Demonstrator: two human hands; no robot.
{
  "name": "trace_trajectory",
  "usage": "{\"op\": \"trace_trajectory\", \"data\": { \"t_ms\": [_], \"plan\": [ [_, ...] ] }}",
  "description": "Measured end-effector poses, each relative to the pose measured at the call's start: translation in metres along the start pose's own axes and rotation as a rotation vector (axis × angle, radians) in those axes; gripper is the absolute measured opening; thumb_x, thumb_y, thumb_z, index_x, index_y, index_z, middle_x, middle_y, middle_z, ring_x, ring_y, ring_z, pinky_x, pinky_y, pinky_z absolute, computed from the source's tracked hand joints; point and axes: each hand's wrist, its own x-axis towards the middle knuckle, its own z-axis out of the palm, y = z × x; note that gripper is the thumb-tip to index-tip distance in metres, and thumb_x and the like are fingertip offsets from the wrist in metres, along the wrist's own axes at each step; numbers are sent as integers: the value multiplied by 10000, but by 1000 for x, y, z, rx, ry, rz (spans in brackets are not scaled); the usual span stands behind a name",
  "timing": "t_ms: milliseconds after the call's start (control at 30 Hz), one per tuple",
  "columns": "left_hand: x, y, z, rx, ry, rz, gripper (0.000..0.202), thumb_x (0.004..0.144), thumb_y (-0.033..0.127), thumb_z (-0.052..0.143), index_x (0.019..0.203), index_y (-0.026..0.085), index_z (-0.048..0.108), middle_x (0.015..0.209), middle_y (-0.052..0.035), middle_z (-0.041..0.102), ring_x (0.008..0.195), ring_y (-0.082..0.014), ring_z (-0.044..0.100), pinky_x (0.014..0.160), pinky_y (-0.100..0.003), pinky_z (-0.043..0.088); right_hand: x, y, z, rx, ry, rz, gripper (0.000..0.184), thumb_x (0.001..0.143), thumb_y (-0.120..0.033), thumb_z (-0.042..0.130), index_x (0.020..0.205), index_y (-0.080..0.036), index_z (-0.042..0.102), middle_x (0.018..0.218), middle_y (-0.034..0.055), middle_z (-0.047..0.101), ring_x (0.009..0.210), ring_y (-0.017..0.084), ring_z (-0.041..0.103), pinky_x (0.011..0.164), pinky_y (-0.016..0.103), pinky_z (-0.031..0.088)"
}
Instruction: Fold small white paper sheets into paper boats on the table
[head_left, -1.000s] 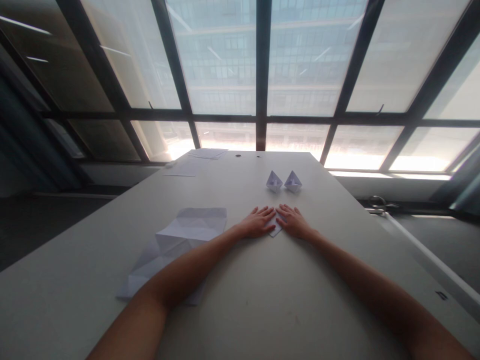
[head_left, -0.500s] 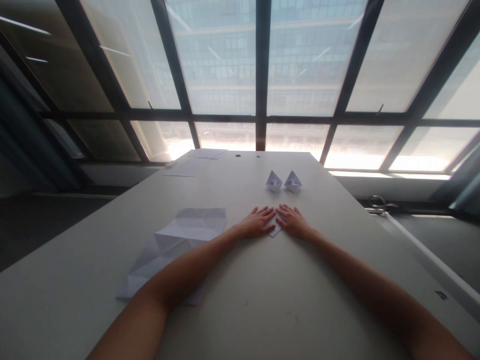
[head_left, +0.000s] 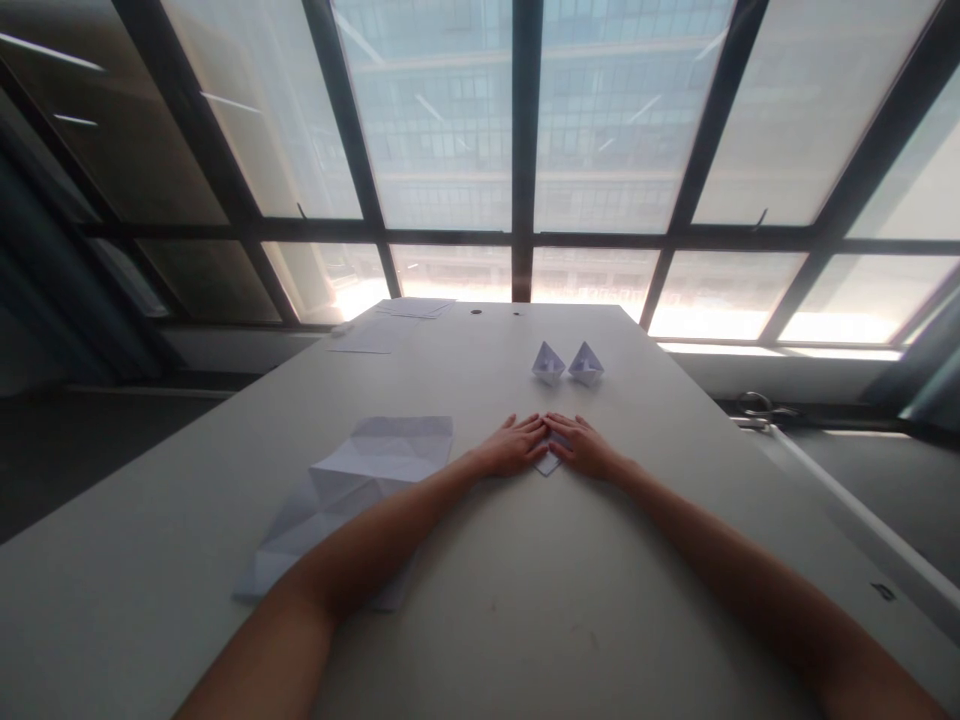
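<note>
My left hand [head_left: 513,446] and my right hand [head_left: 581,446] lie flat side by side on a small folded piece of white paper [head_left: 547,463] in the middle of the grey table [head_left: 495,600]. Fingers of both hands are stretched out and pressed down on the paper, their tips nearly touching. Only a corner of the paper shows between the hands. Just beyond the hands stand two small folded paper boats [head_left: 568,363].
A creased, unfolded white sheet [head_left: 352,490] lies left of my left forearm. More flat sheets [head_left: 390,320] rest at the table's far left end. Large windows rise beyond the table. A ledge with a metal object [head_left: 757,405] runs along the right.
My right hand has shifted slightly left, so its fingertips now sit closer to the left hand's and less of the paper shows.
</note>
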Motion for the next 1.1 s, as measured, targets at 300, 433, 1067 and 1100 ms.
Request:
{"op": "trace_trajectory", "data": {
  "t_ms": [300,433,1067,1100],
  "plan": [
    [0,2,2,0,26,-57,663,1010,560,279,1573,244,126,1615,-107,232,1492,-274,192,1188,-523,129,1,2,1,51,13,-5,596,931,-300,523,1502,-217,373,1502,129,449,1424,256,356,1164,530,225],
    [0,1,4,18,41,-71,684,1003,579,275,1571,222,142,1611,-121,241,1493,-280,185,1189,-514,131,1,3,3,73,42,-13,597,912,-277,551,1487,-227,400,1483,127,475,1411,259,379,1160,528,237],
    [1,-3,6,29,8,-63,712,992,593,280,1566,194,143,1620,-109,209,1495,-242,188,1192,-511,125,1,-1,-3,95,84,-36,409,905,-243,556,1309,-286,609,1427,82,544,1340,242,483,1141,524,290],
    [1,-3,6,30,6,-62,709,994,591,273,1566,193,143,1620,-109,208,1496,-242,187,1192,-515,122,1,-1,-3,94,84,-41,407,907,-242,552,1308,-288,610,1429,80,542,1341,240,482,1141,521,290]
  ]
}}
